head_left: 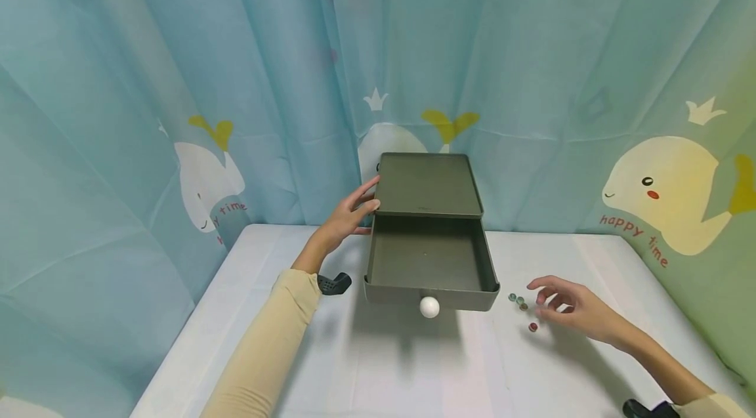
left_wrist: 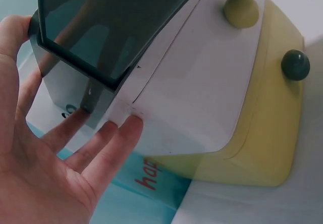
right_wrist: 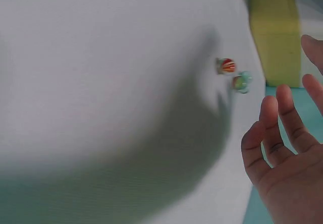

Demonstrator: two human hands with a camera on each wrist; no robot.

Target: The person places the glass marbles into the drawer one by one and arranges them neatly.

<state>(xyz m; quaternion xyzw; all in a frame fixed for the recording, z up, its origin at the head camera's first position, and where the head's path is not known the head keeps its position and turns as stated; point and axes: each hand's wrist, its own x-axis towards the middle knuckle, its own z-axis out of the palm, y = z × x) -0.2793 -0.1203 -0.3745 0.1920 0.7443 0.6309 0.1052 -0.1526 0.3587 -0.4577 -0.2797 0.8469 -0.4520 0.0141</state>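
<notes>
Head view had the dark green plastic drawer box [head_left: 428, 191] on the white table [head_left: 378, 365], bottom drawer [head_left: 429, 267] pulled out. Left hand [head_left: 348, 214] rested flat against the box's left side, fingers straight. Right hand [head_left: 569, 306] hovered just right of the small glass marbles [head_left: 522, 305] beside the drawer front, fingers loose, holding nothing

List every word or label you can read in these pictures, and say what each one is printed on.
"happy time" in red, on the curtain under the right-hand whale.
"y time" in red, on the curtain beside the left-hand whale; the start of it is hidden in a fold.
"ha" in red, on the curtain in the left wrist view; the rest is cut off.
The drawer box shows no readable print.
</notes>
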